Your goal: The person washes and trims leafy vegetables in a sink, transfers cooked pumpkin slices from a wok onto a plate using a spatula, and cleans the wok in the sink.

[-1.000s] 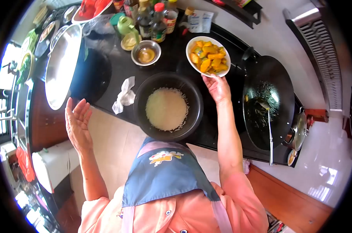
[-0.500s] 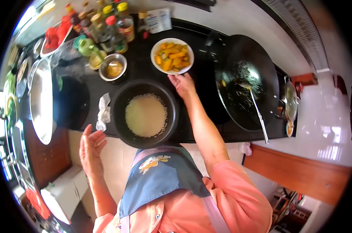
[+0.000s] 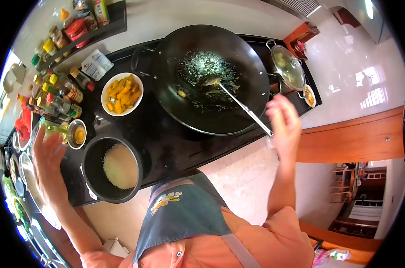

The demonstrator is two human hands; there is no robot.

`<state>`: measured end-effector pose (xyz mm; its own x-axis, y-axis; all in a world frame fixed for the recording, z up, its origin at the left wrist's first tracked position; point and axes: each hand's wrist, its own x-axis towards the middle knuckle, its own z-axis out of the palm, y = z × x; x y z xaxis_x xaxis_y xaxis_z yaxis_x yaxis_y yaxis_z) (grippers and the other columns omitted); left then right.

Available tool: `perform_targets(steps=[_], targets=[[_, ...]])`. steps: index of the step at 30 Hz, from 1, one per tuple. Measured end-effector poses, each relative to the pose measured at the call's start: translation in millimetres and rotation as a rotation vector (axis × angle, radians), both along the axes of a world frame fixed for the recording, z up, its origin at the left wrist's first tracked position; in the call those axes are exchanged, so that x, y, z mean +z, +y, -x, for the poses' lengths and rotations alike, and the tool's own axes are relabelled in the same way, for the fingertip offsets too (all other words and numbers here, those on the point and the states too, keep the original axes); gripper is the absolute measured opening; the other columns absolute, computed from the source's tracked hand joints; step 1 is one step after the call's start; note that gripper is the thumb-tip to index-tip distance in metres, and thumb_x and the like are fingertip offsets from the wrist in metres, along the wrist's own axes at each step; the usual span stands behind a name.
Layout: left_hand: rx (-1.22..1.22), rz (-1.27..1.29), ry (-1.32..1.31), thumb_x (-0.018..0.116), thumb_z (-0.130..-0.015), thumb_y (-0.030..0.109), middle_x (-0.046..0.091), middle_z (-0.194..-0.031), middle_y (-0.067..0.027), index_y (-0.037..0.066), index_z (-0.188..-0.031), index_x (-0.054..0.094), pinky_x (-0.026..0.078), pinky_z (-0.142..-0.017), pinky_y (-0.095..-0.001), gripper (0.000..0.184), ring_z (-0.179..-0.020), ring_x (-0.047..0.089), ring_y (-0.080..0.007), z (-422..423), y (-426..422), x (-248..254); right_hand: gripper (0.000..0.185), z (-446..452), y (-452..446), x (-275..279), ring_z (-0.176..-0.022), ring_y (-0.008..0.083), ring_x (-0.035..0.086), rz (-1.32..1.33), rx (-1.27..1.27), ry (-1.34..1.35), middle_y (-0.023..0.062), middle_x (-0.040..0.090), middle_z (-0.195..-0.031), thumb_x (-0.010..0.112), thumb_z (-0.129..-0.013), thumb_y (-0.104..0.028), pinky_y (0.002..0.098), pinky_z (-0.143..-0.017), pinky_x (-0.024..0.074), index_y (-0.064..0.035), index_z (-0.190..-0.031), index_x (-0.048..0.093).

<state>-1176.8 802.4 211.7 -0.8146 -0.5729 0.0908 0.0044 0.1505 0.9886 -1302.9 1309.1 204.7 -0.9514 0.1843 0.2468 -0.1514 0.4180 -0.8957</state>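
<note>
My left hand is raised at the left with its fingers spread, holding nothing, near a small steel cup of yellowish contents. My right hand hangs beside the handle end of a metal spatula; its fingers are loosely bent and apart, with nothing seen in them. The spatula rests in a large dark wok with oily residue and a small yellow bit. A white bowl of orange-yellow pumpkin pieces stands left of the wok. In front of it is a dark pot holding pale rice.
Several sauce bottles crowd the back left below a shelf of jars. A white packet leans at the wall. Right of the wok stand a glass-lidded pot and a small dish. A wooden cabinet is at the right.
My right hand has left the bowl of pumpkin and moved right, to the spatula handle's end. My left hand has risen higher in view. The head view has turned toward the wok.
</note>
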Motion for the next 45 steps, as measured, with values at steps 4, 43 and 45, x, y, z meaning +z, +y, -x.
perform_targets(steps=[4,43,45], targets=[[-0.278,0.023,-0.104,0.048,-0.104,0.039,0.061,-0.134,-0.0126,0.006,-0.141,0.054,0.044,-0.107,-0.0360,0.050,-0.127,0.057,-0.0221,121,51,-5,0.042,94,144,-42,-0.101,0.0231,0.069,-0.671,-0.162,-0.140,0.0227,0.072,-0.106,0.058,-0.099,-0.025,0.0341,-0.090,0.0511,0.0077,-0.126,0.061],[0.653,-0.453,0.268,0.075,-0.089,0.022,0.054,-0.070,-0.0038,0.006,-0.088,0.067,0.036,-0.038,-0.0279,0.019,-0.047,0.040,-0.0115,-525,-162,85,0.036,-102,-324,81,-0.053,0.0040,0.034,0.409,0.856,-0.390,-0.0097,0.035,-0.062,0.065,-0.099,-0.040,0.0213,-0.049,0.0305,-0.0057,-0.110,0.068],[0.781,-0.359,0.258,0.074,-0.089,0.023,0.055,-0.071,-0.0038,0.006,-0.089,0.067,0.037,-0.037,-0.0283,0.018,-0.044,0.039,-0.0124,-588,-177,72,0.033,-143,-397,68,-0.053,0.0052,0.036,0.395,0.968,-0.446,-0.0089,0.038,-0.062,0.064,-0.099,-0.038,0.0213,-0.049,0.0347,-0.0057,-0.106,0.068]])
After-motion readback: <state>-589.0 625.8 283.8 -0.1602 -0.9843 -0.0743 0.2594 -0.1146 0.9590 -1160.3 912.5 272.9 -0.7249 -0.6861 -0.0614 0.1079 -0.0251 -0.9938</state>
